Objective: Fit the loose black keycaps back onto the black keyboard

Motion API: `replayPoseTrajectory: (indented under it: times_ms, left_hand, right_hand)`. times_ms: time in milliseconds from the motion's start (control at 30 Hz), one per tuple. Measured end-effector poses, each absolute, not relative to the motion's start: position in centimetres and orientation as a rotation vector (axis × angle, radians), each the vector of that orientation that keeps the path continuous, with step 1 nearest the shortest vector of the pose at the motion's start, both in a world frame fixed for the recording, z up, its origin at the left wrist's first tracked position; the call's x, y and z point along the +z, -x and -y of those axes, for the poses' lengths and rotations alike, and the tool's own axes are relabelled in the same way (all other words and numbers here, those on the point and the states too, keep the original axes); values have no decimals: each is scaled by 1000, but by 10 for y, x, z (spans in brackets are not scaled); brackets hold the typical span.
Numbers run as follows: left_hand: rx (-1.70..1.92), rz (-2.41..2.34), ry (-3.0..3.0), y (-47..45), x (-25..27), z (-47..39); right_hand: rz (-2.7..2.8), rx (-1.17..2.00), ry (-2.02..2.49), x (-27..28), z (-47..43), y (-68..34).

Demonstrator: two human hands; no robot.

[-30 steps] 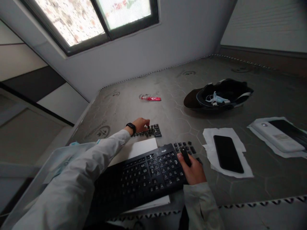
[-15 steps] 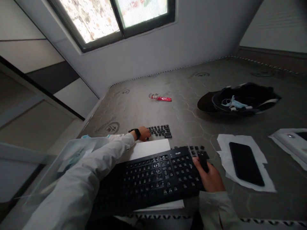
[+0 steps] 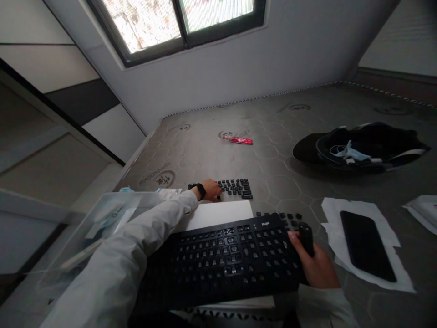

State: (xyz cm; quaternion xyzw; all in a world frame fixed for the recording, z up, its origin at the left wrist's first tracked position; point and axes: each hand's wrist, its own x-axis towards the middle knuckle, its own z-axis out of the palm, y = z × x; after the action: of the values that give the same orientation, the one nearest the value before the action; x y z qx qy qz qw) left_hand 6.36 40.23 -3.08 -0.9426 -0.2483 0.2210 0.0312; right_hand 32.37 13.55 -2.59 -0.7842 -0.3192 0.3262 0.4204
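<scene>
A black keyboard (image 3: 218, 259) lies tilted in front of me, with many of its keycaps off and bare switch posts showing. My left hand (image 3: 210, 189) reaches past its far edge, fingers closed at a small dark keycap (image 3: 218, 197). Rows of loose keycaps (image 3: 235, 187) lie on the mat right beside those fingers. At the keyboard's right end, my right hand (image 3: 319, 264) is closed around a black handled tool (image 3: 306, 239), whose working end I cannot make out. White sheets (image 3: 221, 213) lie under the keyboard. More loose keycaps (image 3: 290, 216) are behind its right corner.
A black phone (image 3: 367, 246) rests on white paper (image 3: 329, 207) to the right. Behind it sits an upturned black helmet (image 3: 307, 150) with a face mask inside. A red tool (image 3: 239, 140) lies farther back. On the left stands a clear plastic bin (image 3: 133, 197).
The whole view has shifted, so most things appear farther right. My left hand stays by the loose keycaps, and my right hand keeps hold of the black handled tool.
</scene>
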Motion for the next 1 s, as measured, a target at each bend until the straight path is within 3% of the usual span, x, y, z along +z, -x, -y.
replayPoseTrajectory:
  times_ms: [1000]
  left_hand:
    - [651,688,2913,-62,-27,-399]
  right_hand:
    - [786,831,1963,-25,-137,-322]
